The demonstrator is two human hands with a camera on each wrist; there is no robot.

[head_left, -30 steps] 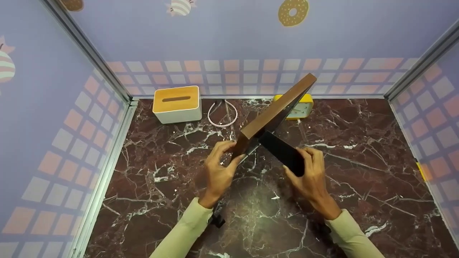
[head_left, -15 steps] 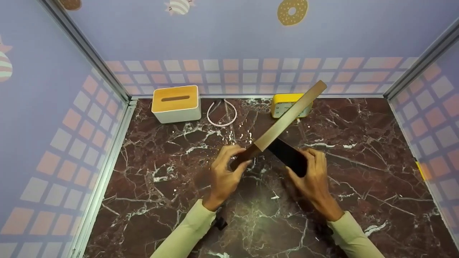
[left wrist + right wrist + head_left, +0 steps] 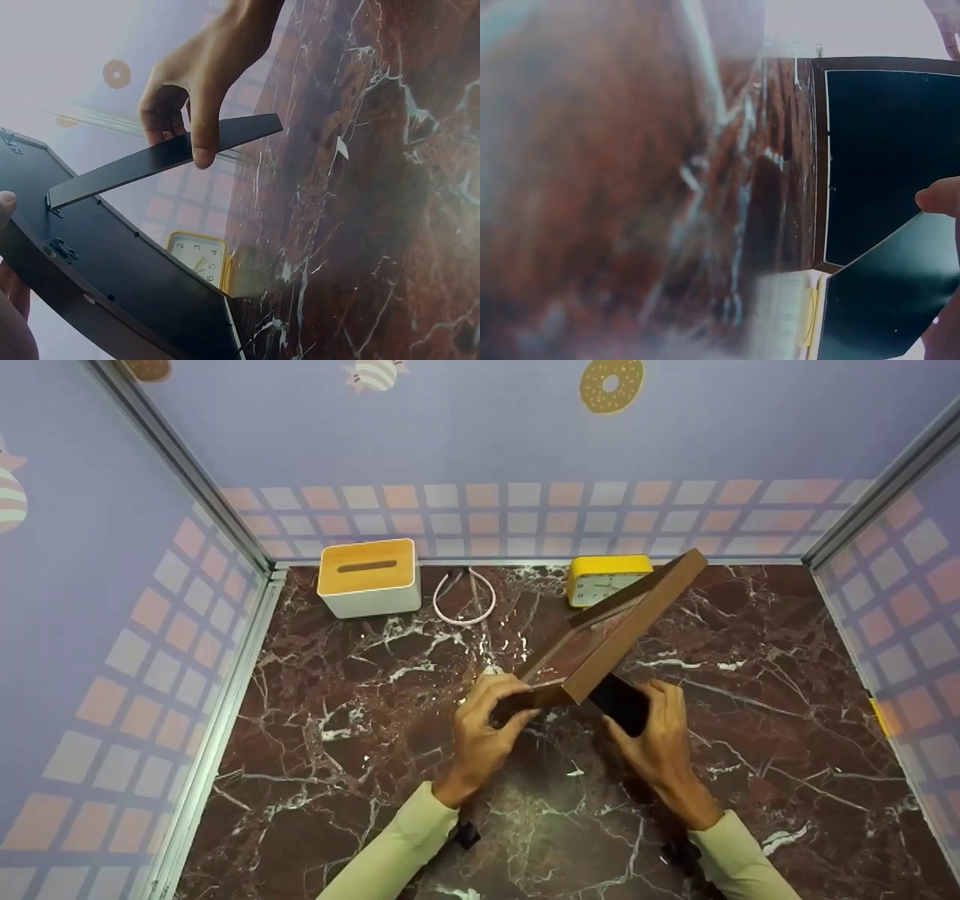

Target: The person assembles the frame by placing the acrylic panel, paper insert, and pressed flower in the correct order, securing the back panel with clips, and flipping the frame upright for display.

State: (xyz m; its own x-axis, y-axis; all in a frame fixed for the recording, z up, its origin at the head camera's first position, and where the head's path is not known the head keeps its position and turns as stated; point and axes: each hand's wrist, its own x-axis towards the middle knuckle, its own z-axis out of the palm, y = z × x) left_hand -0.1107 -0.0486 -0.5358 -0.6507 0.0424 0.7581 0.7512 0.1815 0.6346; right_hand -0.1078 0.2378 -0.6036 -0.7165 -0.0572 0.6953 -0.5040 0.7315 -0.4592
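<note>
A brown-edged picture frame (image 3: 637, 626) is held tilted above the marble table, its glass front partly showing in the head view. My left hand (image 3: 484, 735) grips its near left edge between thumb and fingers. From the black back panel (image 3: 150, 262) a flat black stand leg (image 3: 150, 161) sticks out at an angle, attached at one end. My right hand (image 3: 660, 735) pinches the leg's free end. In the right wrist view the thumb or a finger (image 3: 941, 196) lies on the leg's edge, with the dark back panel (image 3: 885, 142) behind it.
At the back left stands a white tissue box (image 3: 367, 577) with a wooden lid. Beside it lies a pale headband (image 3: 465, 622). A yellow alarm clock (image 3: 611, 565) stands behind the picture frame. Patterned walls (image 3: 510, 435) enclose the table at the back and sides.
The picture frame has turned so that its front now shows, and its far end has moved right and down. Both hands keep their hold, and the left has shifted right.
</note>
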